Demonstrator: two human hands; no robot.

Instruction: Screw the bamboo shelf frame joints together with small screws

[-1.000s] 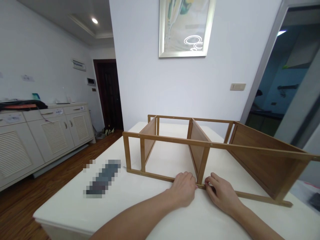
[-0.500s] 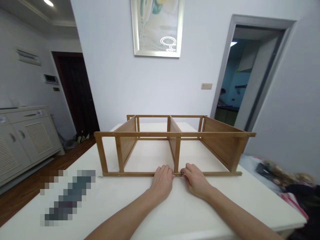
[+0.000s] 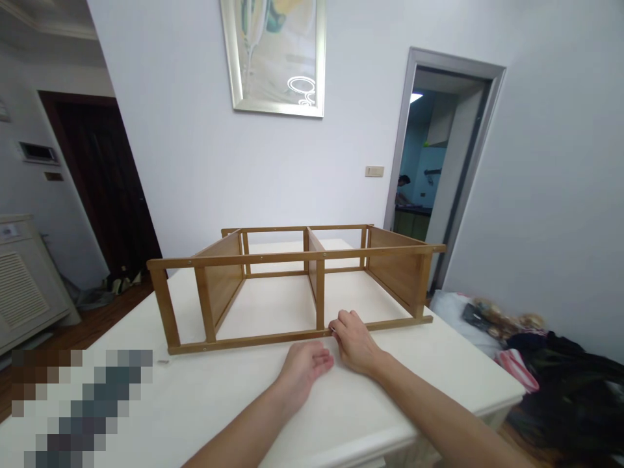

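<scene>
A wooden shelf frame (image 3: 273, 257) lies on its side on the white table (image 3: 414, 364), with brown panels dividing it. My right hand (image 3: 355, 338) pinches something small and metallic against the frame's bottom front rail, just right of the middle upright. My left hand (image 3: 303, 367) rests on the tabletop a little short of the rail, fingers loosely curled and holding nothing.
A blurred-out object (image 3: 78, 403) lies at the table's front left. Clothes and bags (image 3: 536, 351) are heaped beyond the table's right edge. A picture (image 3: 275, 55) hangs on the wall, with an open doorway (image 3: 433, 175) to the right and a dark door (image 3: 97, 195) to the left.
The view has swung to the right. My left hand has drawn back from the rail onto the tabletop; my right hand stays pinched at the rail beside the middle upright.
</scene>
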